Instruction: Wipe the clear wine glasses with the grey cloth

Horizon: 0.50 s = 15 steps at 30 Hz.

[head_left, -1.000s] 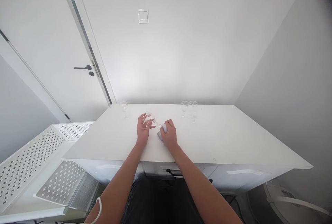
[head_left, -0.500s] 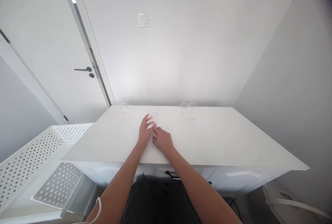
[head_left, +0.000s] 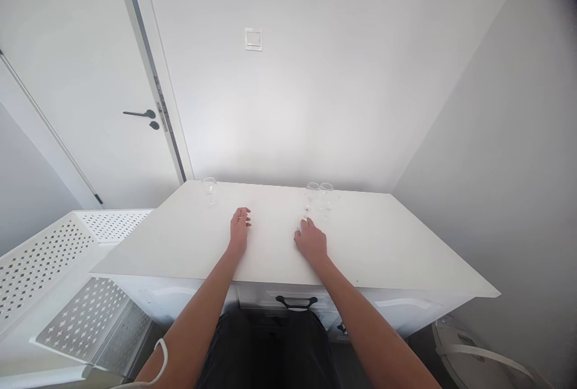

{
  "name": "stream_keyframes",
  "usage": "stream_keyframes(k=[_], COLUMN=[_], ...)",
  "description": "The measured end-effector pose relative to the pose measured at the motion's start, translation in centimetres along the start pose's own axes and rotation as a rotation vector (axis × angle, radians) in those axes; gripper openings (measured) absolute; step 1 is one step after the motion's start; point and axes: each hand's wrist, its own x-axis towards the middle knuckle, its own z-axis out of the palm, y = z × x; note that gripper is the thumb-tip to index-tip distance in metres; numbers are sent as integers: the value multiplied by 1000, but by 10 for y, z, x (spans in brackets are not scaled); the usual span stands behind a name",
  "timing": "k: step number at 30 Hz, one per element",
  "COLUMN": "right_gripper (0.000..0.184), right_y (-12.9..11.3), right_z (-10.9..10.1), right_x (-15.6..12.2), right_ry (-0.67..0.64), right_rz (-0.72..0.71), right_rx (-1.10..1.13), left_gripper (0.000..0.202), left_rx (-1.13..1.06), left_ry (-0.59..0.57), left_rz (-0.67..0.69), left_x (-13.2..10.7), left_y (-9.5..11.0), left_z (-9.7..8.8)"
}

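Note:
My left hand (head_left: 240, 228) rests over the white tabletop (head_left: 270, 251), fingers loosely bent and apart, with nothing in it. To the right, my right hand (head_left: 312, 241) has its fingers curled in at the foot of a clear stemmed wine glass (head_left: 311, 196). Another wine glass (head_left: 327, 196) stands just to its right, and their outlines overlap. Whether a further glass is among them I cannot tell, as the glass is so transparent. One more wine glass (head_left: 210, 187) stands upright alone at the back left, beyond my left hand.
A white wall with a light switch (head_left: 253, 39) rises behind the cabinet. At left are a door with a dark handle (head_left: 139, 113) and a white perforated rack (head_left: 49, 257). A black drawer handle (head_left: 296, 303) is below the front edge.
My hands have parted. My right hand has moved right, and the glass that was between my hands is gone from that spot. My left hand has let go. The view shifted slightly.

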Motion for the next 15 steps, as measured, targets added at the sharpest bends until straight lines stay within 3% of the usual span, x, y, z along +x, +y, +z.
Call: stream_keyframes(k=[4,9,12,15], right_gripper=[50,52,52,52], right_y=[-1,-6,-7,-9], right_z=[1,0,-1,-2], right_x=[1,4,3,2], right_ry=[4,3,-24,-17], right_rz=[28,81,123,140], right_rx=[4,8,-10,-35], left_gripper=[23,19,26,31], left_rx=[-279,-500,-593,-699], left_ry=[163,415,488,501], left_rz=[-70,-53,-58,-104], left_x=[14,48,65,77], left_y=[-4,4,13,17], left_z=[-10,-57,-88,-102])
